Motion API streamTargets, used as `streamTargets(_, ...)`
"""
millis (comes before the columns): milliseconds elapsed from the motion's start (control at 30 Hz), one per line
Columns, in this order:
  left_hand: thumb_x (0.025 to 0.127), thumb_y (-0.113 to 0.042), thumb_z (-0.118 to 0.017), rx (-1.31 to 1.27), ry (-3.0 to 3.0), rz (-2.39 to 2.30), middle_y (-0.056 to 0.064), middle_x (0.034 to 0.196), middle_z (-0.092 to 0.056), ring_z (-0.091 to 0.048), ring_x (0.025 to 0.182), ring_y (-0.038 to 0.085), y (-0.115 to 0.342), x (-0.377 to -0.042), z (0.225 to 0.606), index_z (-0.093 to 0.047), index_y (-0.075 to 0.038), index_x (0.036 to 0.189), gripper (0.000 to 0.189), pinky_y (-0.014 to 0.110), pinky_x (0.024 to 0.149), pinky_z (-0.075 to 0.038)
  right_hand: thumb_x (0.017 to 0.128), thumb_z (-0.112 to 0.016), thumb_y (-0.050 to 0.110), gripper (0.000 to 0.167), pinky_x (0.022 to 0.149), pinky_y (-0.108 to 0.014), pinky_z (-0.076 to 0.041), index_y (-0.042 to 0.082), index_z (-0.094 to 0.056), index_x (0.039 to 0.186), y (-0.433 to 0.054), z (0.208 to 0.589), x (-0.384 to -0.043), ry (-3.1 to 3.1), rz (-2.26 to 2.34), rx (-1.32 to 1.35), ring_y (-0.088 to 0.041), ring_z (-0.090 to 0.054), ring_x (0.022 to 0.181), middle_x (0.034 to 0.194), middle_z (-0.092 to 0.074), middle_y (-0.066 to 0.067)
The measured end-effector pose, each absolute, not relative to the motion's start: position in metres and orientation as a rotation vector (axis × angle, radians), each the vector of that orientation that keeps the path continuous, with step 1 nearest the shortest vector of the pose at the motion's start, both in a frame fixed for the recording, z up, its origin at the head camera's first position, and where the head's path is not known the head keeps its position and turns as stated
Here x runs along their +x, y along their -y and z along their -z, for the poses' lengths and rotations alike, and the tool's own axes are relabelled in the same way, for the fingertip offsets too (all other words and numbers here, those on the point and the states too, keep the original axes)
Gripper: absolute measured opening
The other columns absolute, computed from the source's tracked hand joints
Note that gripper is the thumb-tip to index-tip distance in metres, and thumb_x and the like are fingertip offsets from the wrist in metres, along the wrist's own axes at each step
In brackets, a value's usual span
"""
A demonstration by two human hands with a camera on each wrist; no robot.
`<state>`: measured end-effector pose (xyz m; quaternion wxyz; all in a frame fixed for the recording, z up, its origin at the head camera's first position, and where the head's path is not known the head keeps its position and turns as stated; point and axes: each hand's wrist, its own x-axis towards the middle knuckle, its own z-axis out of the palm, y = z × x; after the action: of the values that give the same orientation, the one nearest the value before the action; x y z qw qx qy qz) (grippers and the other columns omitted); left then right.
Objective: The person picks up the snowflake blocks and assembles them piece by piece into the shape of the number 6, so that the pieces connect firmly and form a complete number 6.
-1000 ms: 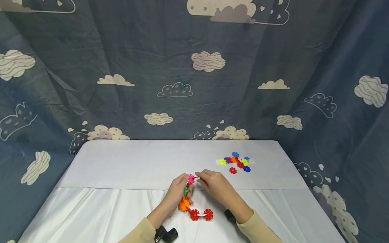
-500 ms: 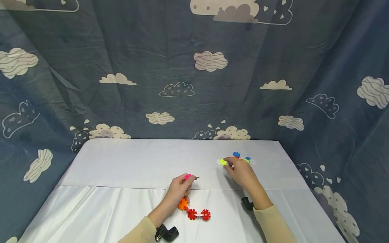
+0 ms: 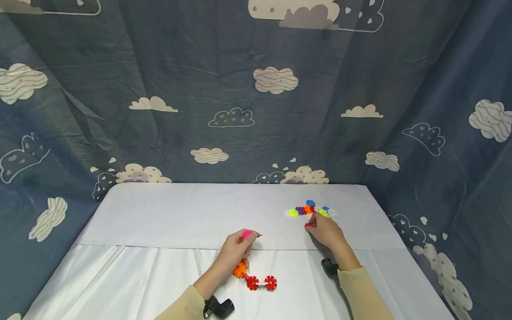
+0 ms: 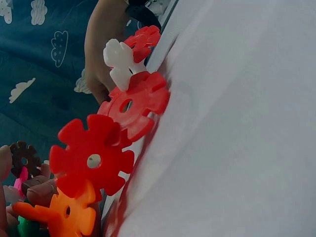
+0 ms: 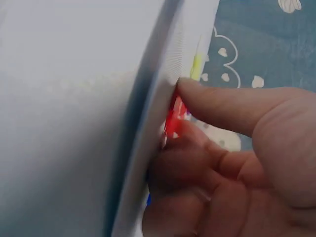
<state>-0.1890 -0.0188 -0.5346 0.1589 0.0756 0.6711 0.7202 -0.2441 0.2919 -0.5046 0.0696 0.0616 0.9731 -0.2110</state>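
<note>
My left hand (image 3: 235,252) grips one end of a chain of plastic snowflake discs. Its pink disc (image 3: 246,233) shows by the thumb, and a dark brown disc (image 4: 23,159) sticks out past it. Below the palm the chain runs on through an orange disc (image 3: 240,270) and red discs (image 4: 91,157), with a white disc (image 4: 121,63) joining two of the red ones. Part of a green disc (image 4: 28,225) shows among the fingers. At the back right, my right hand (image 3: 329,232) pinches a loose red disc (image 3: 308,225) at the table surface; fingers partly cover it.
Right beyond the right hand lies a group of loose discs, among them a yellow disc (image 3: 294,213), a purple disc (image 3: 300,210) and a blue disc (image 3: 310,203). The white-covered table (image 3: 180,213) ends at a dark cloud-print curtain (image 3: 224,142).
My right hand has left the chain's dark disc, reached over the loose discs, then shifted down and right onto a red one. The left hand keeps its grip on the chain.
</note>
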Motion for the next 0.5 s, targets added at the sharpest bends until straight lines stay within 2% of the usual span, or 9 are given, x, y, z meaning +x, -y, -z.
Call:
streamTargets(167, 0.105, -0.041, -0.066, 0.22, -1.929, -2.064, -0.006, 0.065, -0.036, -0.035, 0.05, 0.008, 0.019, -0.188, 0.535, -0.067, 0.002, 0.13, 0.049, 0.021, 0.047, -0.051, 0.097, -0.078, 0.025, 0.028, 0.07, -0.03, -0.043, 0.003, -0.063, 0.104, -0.291, 0.503, -0.242, -2.832, 0.899, 0.164, -0.023, -0.053, 0.084, 0.087, -0.056, -0.009)
streamTargets(333, 0.107, -0.041, -0.064, 0.231, -1.941, -2.075, -0.005, 0.066, -0.04, -0.036, 0.051, 0.008, 0.019, -0.188, 0.535, -0.066, 0.001, 0.132, 0.049, 0.021, 0.046, -0.051, 0.104, -0.07, 0.028, 0.026, 0.063, -0.024, -0.044, 0.003, -0.069, 0.111, -0.272, 0.493, -0.237, -2.559, 1.346, 0.017, -0.019, -0.051, 0.074, 0.084, -0.058, -0.006)
streamTargets(500, 0.107, -0.042, -0.063, 0.224, -1.957, -2.081, -0.005, 0.066, -0.04, -0.038, 0.05, 0.007, 0.02, -0.19, 0.537, -0.067, 0.0, 0.131, 0.049, 0.021, 0.046, -0.051, 0.108, -0.064, 0.028, 0.033, 0.059, -0.021, -0.046, -0.005, -0.069, 0.111, -0.245, 0.486, -0.229, -2.336, 1.54, -0.116, -0.016, -0.052, 0.067, 0.077, -0.062, -0.004)
